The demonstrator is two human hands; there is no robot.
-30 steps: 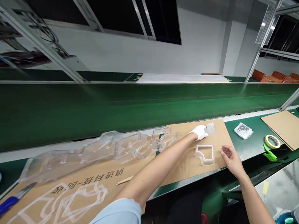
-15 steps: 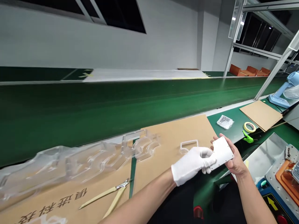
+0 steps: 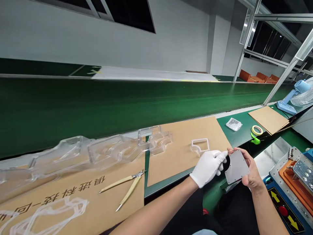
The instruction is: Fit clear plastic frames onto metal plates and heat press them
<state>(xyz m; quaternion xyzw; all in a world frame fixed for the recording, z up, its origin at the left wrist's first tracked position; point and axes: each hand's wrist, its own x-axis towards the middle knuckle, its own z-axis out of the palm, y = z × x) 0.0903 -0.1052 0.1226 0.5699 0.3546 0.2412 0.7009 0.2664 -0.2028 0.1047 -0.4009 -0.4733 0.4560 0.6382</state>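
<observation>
- Since the earlier frame, my hands have tilted the rectangular metal plate (image 3: 237,167) with rounded corners and small edge holes, so its face now looks grey rather than bright white, and it sits a little lower and further right in my view.
- My bare right hand (image 3: 250,171) holds that plate in front of me, its fingers (image 3: 244,156) curled around the far edge and its thumb near the lower edge, clamped on it.
- My white-gloved left hand (image 3: 207,168) is just beside the plate, its fingers (image 3: 220,156) close together, their tips at the plate's upper-left edge; I cannot tell whether they grip it.
- Beyond my hands, a clear plastic frame-shaped tray (image 3: 200,145) lies on a brown cardboard sheet (image 3: 181,163).
- Clear plastic blister trays (image 3: 105,151) lie in a row to the left, partly over a printed cardboard sheet (image 3: 73,195), with yellow-handled nippers (image 3: 122,184) on it.
- On the green surface (image 3: 239,137) are a bagged label pack (image 3: 234,124), a yellow tape roll (image 3: 257,130) and a green clip (image 3: 255,139).
- To my right stands a metal fixture with an orange insert (image 3: 290,176).
</observation>
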